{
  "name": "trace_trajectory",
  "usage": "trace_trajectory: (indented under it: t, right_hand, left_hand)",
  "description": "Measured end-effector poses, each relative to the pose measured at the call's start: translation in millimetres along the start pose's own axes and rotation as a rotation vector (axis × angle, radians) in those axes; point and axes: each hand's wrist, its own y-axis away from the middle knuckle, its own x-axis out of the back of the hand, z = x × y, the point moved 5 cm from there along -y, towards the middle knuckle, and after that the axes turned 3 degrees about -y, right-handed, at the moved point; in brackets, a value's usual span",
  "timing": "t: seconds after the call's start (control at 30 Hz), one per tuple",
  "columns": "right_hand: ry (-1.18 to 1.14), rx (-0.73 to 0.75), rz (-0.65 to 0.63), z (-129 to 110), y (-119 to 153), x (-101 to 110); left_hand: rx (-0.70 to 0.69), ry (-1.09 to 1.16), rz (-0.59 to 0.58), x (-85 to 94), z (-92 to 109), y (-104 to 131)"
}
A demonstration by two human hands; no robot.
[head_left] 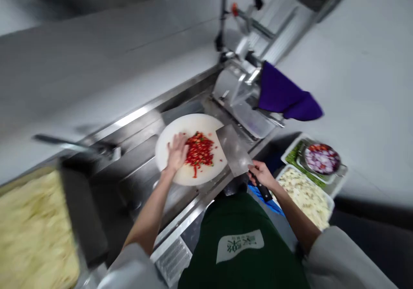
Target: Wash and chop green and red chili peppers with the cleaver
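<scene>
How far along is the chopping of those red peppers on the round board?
Mostly done, it seems: the red peppers lie in small pieces heaped on the round board. In hand: the left hand rests at the heap's edge, and the right hand holds the cleaver beside it. A few longer strips at the heap's edge may need cutting.

purple cloth (284, 95) on slicer (245, 80) | bowl of chopped red onion (322, 159) | tray of pale shreds (32, 233)

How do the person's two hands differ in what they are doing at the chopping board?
The left hand lies flat and open against the chopped red chilli; the right hand is closed round the cleaver handle. The left is over the round board, the right off its edge. Both are bare.
</scene>
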Motion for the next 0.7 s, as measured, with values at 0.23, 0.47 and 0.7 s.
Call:
trace_trajectory:
  t: [0.23, 0.47, 0.7]
  right_hand:
    - [0.175, -0.070, 0.655, 83.8, 167.8, 138.6]
    - [-0.025, -0.357, 1.250, 206.2, 325.8, 224.4]
    - [-0.171, -0.792, 1.473, 315.1, 439.2, 221.1]
  left_hand:
    - [-0.376, 0.422, -0.021, -119.5, 198.0, 8.6]
    - [0.202, 0.719, -1.000, -368.1, 375.4, 63.9]
    - [0.672, 0.669, -1.156, -556.5, 470.6, 69.7]
